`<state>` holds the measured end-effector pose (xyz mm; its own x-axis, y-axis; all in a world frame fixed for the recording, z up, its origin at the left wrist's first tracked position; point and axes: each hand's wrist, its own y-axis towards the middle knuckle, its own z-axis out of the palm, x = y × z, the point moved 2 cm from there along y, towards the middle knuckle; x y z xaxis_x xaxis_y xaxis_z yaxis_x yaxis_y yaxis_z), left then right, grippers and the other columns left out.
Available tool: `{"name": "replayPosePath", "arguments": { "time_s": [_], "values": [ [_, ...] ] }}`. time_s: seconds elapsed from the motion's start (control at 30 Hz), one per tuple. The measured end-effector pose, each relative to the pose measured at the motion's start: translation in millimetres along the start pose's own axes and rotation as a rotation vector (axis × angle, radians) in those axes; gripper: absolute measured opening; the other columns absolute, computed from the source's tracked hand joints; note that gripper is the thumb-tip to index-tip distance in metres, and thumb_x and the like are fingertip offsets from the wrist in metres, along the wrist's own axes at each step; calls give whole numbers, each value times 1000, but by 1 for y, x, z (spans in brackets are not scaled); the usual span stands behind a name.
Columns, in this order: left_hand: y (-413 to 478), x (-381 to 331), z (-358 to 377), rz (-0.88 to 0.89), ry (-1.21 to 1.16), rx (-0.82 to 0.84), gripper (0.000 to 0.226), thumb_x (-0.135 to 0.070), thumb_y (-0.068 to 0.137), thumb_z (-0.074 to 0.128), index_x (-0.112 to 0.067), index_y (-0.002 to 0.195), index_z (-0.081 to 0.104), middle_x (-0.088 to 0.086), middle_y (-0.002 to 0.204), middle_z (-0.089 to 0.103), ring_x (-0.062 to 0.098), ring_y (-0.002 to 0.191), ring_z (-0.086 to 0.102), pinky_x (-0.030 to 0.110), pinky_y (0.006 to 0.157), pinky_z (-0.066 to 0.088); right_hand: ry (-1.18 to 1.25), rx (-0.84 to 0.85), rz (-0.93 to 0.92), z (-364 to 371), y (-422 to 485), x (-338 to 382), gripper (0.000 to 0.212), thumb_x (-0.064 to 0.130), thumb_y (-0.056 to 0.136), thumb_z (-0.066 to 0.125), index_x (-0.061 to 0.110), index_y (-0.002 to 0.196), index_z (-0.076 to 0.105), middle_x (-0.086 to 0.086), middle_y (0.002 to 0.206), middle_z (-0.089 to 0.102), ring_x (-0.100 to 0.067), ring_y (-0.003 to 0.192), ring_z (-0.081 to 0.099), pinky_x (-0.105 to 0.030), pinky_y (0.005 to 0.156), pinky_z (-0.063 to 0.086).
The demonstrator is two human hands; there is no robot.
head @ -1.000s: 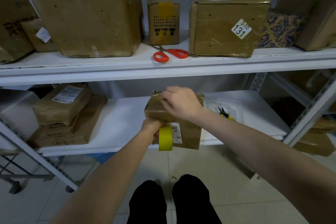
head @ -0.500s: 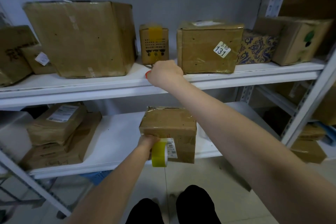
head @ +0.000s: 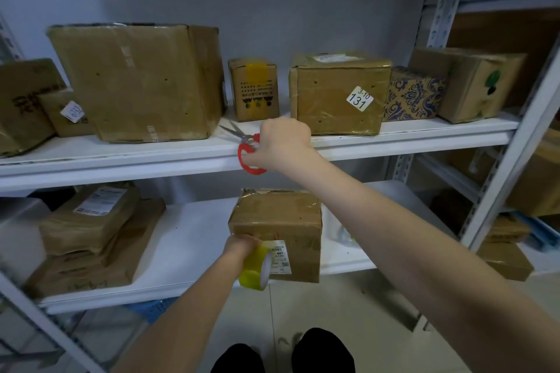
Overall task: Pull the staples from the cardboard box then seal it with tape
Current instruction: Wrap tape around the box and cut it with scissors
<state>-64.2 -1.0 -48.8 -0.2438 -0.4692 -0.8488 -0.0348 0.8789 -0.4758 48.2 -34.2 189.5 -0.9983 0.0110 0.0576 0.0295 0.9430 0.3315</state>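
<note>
Lower shelf [head: 188,239] bears cardboard box [head: 281,215], label [head: 280,256] reading "047".

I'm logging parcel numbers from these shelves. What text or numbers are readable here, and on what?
"3-10" above "131": white diamond sticker on the tape-wrapped brown box, upper shelf.
"047": white paper label on the brown cardboard box, lower shelf.
Too blurred or small: white sticker on the small left box; dark handwriting on the far-left box; black print on the small yellow-taped box; shipping label on the lower-left parcel.
</note>
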Motion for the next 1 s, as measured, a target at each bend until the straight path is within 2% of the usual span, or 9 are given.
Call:
{"name": "replayPosePath", "arguments": {
  "time_s": [0.17,0.3,0.4,0.47,0.63,0.77,0.87,0.9,1.0],
  "values": [
    [-11,-5,-1,13,-16,11,30,-9,72,71,-6,100,62,18,106,66,34,101,63,48,95,50,419,239,-169,25,-34,-20,45,52,76,66,8,80,64,-1,69,60,-16,65,54,-28,57,38],
    [-9,1,2,42,5,13,33,-12,67,72,-7,98,63,19,108,66,34,102,63,47,96,50,645,654,-234,54,-61,-48,43,49,90,56,10,105,62,2,81,56,-9,72,51,-23,70,41],
    [-9,7,3,21,-31,-15,23,-6,78,70,-7,99,61,19,111,65,34,105,61,45,97,49,666,1049,-97,98,-82,-78,67,66,85,46,10,122,55,0,85,49,-9,73,45,-21,74,42],
    [-11,7,3,23,-36,-46,30,-9,79,71,-7,107,59,17,115,62,33,109,58,42,97,48,598,1222,26,125,-88,-94,60,72,81,47,14,91,57,2,75,45,-10,68,41,-24,75,40],
    [-10,10,7,15,-99,-60,42,-11,82,70,-3,121,57,16,123,58,34,116,54,42,102,44,594,1266,219,165,-87,-104,63,80,70,54,18,73,46,1,70,43,-12,63,42,-23,71,40],
    [-6,17,9,-4,-183,15,39,-11,76,75,-3,111,62,16,117,64,33,109,60,44,98,48,624,1211,224,177,-79,-98,83,90,49,58,16,86,49,0,81,44,-13,72,43,-24,74,41],
    [15,39,5,-52,-253,73,73,-25,49,86,-3,115,62,19,112,67,36,102,64,51,93,51,642,1213,174,184,-75,-94,87,87,43,59,15,90,52,-1,87,44,-14,79,42,-25,77,41],
    [15,41,3,-36,-242,56,70,-29,46,85,-3,108,65,20,110,67,36,101,65,51,94,51,633,1213,156,184,-74,-94,88,88,44,59,14,91,55,-1,87,44,-14,79,42,-24,76,41],
    [0,33,-3,56,-150,-46,13,-18,75,79,-14,77,66,13,104,67,28,100,61,38,95,49,618,1209,115,187,-73,-91,70,84,64,54,16,82,51,-2,83,41,-14,73,41,-26,75,39]
  ]
}}
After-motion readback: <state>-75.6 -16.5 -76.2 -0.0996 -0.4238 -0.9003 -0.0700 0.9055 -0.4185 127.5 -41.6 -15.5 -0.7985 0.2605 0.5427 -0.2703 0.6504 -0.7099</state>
